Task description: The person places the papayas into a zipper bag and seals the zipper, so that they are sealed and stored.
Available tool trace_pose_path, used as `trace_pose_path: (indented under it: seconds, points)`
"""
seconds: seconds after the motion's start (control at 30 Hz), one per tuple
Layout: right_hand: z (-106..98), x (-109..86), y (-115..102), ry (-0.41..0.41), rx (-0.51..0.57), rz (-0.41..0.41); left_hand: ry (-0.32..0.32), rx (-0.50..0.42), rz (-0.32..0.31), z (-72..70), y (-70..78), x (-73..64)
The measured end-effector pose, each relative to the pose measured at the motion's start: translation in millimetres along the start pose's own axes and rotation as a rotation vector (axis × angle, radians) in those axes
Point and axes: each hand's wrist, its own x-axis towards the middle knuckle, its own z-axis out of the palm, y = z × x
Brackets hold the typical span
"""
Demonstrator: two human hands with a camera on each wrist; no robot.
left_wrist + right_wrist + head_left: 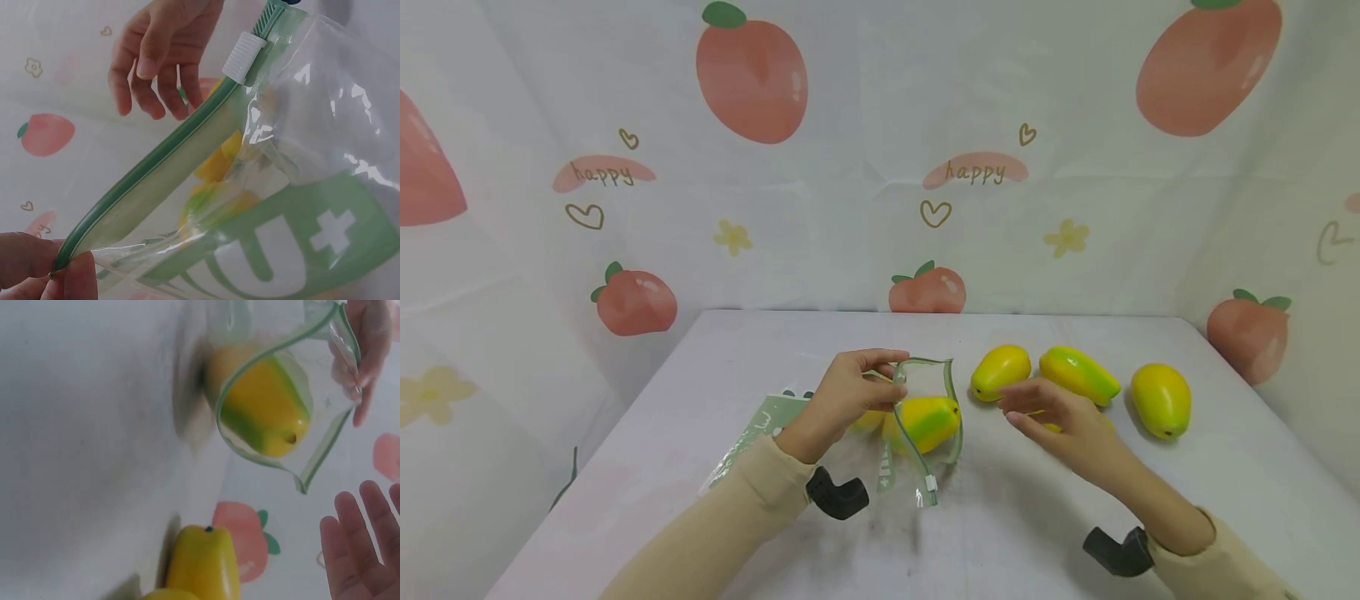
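In the head view my left hand (850, 396) pinches the upper rim of a clear zip bag (953, 454) with a green seal and a white slider. The left wrist view shows the fingertips (78, 275) gripping one end of that seal. The bag's mouth gapes toward the right. Inside lies a yellow papaya (932, 425) with a green stripe, and more yellow shows behind it. My right hand (1071, 425) hovers to the right of the bag with nothing in it, its fingers (359, 531) extended in the right wrist view.
Three yellow-green papayas, one left (1000, 372), one middle (1078, 375) and one right (1161, 401), lie on the white table (1000, 533); another is partly hidden behind my right hand. A flat green-printed bag (767, 421) lies at left. A fruit-print cloth (850, 250) hangs behind.
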Motion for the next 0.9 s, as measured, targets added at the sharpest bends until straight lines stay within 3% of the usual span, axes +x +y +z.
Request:
trace_pose_path:
  seconds: [0.17, 0.37, 0.63, 0.73, 0.9]
  points:
    - [-11, -0.7, 2, 0.035, -0.029, 0.004, -0.002, 0.005, -0.002, -0.5, -0.2, -0.1]
    - [-25, -3.6, 7, 0.065, -0.113, 0.099, 0.003, 0.004, 0.001, -1.4, -1.6, -0.2]
    - [-38, -7.1, 24, 0.138, -0.126, 0.043, -0.003, -0.007, -0.001, -1.6, -2.6, 0.0]
    - [-40, -10.6, 28, 0.13, -0.152, 0.07, -0.008, -0.017, 0.001, -1.4, -3.7, 0.0]
    - [-44, -17.0, 33, 0.071, -0.213, 0.182, -0.015, -0.031, 0.016, -1.5, -4.9, 0.0]
